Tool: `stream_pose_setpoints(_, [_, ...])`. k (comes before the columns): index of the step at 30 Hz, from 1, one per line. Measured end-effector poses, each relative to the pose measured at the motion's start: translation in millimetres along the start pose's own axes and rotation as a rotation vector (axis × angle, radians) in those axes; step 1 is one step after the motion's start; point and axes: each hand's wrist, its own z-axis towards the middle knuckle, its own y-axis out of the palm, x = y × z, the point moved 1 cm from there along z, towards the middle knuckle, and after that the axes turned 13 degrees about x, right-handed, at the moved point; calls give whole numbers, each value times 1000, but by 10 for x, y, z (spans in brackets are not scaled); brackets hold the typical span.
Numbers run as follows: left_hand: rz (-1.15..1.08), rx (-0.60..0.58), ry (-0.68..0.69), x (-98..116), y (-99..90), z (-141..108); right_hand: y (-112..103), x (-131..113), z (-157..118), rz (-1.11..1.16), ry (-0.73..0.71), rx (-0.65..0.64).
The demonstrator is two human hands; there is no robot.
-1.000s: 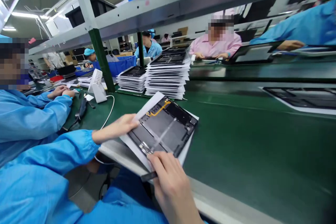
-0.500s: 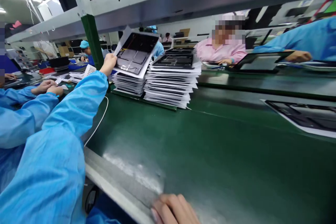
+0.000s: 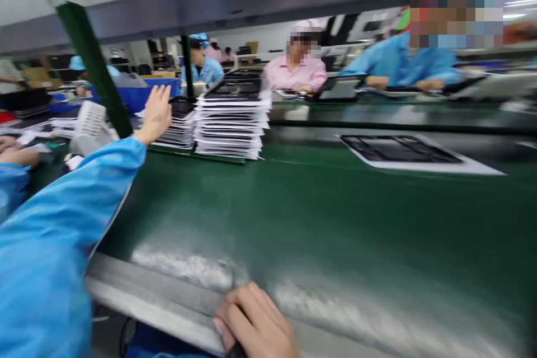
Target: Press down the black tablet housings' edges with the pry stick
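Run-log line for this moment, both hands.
left hand: open, at shorter stack, contact unclear | right hand: gripping dark object near bench edge | taller stack: beside shorter | dark panel: on white sheet, right of stacks

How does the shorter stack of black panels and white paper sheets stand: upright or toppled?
Upright: the shorter stack rises layer on layer beside the taller black-and-white stack. The left hand hides part of it.

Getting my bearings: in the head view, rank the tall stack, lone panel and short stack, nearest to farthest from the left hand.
1. Short stack, just right of the left hand.
2. Tall stack, right of the short one.
3. Lone panel, far right on the green surface.
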Motion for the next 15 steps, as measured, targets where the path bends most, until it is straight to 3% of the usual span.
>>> stream_pose_setpoints(1, [-39,-23,120,83,-48,-175,-15,-14,5,18,-9,-13])
stream_pose_setpoints(3, [-81,-128,560,251,-113,-552,-56,-54,34,11,-6,-88])
stream_pose_setpoints(5, [-135,-370,901,428,-132,-963,-102,-99,81,-38,13,-188])
stream_pose_setpoints(10, [-309,-581,1114,1119,-127,-1890,-149,-179,175,-160,-13,-316])
stream_pose_setpoints(12, [-411,-660,1113,1439,-48,-2101,-136,-191,185,-202,-44,-333])
stream_pose_setpoints(15, [-504,-750,977,1862,181,-2215,-117,-204,186,-239,-82,-331])
